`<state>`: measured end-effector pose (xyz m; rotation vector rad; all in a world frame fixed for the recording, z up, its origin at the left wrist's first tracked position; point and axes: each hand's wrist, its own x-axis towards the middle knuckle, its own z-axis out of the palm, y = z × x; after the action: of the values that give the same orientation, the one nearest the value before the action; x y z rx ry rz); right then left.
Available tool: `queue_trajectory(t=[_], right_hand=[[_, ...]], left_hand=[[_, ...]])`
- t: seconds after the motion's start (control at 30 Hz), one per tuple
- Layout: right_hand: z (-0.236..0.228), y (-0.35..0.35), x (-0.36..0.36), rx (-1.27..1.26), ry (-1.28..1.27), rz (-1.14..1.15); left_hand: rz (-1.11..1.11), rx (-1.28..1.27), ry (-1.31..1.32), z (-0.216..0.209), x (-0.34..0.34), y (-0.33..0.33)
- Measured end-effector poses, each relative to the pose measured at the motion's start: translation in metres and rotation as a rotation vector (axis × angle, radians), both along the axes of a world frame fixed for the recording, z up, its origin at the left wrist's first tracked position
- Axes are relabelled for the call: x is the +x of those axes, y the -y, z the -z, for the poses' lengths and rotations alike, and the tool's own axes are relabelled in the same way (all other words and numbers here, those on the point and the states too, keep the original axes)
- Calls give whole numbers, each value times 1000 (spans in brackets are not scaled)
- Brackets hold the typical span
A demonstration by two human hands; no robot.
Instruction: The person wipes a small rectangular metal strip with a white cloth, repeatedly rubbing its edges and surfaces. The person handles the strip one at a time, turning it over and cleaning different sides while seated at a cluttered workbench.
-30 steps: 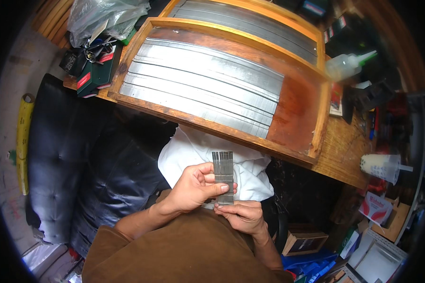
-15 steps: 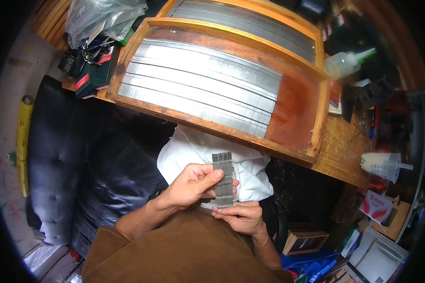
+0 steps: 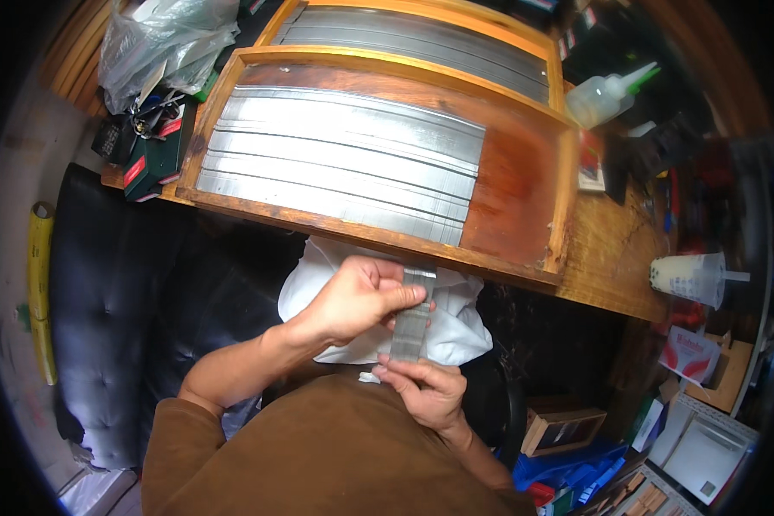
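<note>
A narrow grey metal strip block (image 3: 413,325), made of several thin bars side by side, stands upright in front of my chest. My left hand (image 3: 355,300) wraps its upper part, thumb lying across the front near the top. My right hand (image 3: 424,391) pinches its lower end from below. Behind the block lies a white cloth (image 3: 456,327) over my lap. Just beyond it is a wooden tray (image 3: 357,230) on the bench, holding long rows of grey metal strips (image 3: 344,163).
A second wooden tray (image 3: 499,34) of strips lies behind the first. A plastic bag (image 3: 159,39), dark boxes (image 3: 150,159), a glue bottle (image 3: 602,93) and a plastic cup (image 3: 692,277) sit on the bench. A black padded seat (image 3: 120,318) is at my left; boxes (image 3: 559,428) crowd the floor at right.
My left hand slid up the strip block toward its top and now covers more of it. The view shifted so the tray sits closer to my hands.
</note>
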<state>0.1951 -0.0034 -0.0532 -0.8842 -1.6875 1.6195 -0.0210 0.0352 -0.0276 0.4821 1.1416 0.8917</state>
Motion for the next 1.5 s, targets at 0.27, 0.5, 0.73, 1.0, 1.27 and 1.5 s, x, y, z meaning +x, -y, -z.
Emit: queue_trajectory(t=[0.27,0.5,0.73,1.0,1.27,1.5], right_hand=[[0,9,3,-40,-49,-51],[3,3,-7,-29,0,-37],[3,2,-2,-64,-39,-26],[1,2,0,11,-31,-71],[17,9,3,82,-85,-42],[29,0,8,249,-100,-124]], left_hand=[[78,-43,-24,0,-2,4],[84,-115,38,0,-7,-9],[118,-125,114,7,-6,-14],[135,-72,68,8,-4,-11],[151,39,165,-12,-3,6],[56,96,141,-12,11,42]])
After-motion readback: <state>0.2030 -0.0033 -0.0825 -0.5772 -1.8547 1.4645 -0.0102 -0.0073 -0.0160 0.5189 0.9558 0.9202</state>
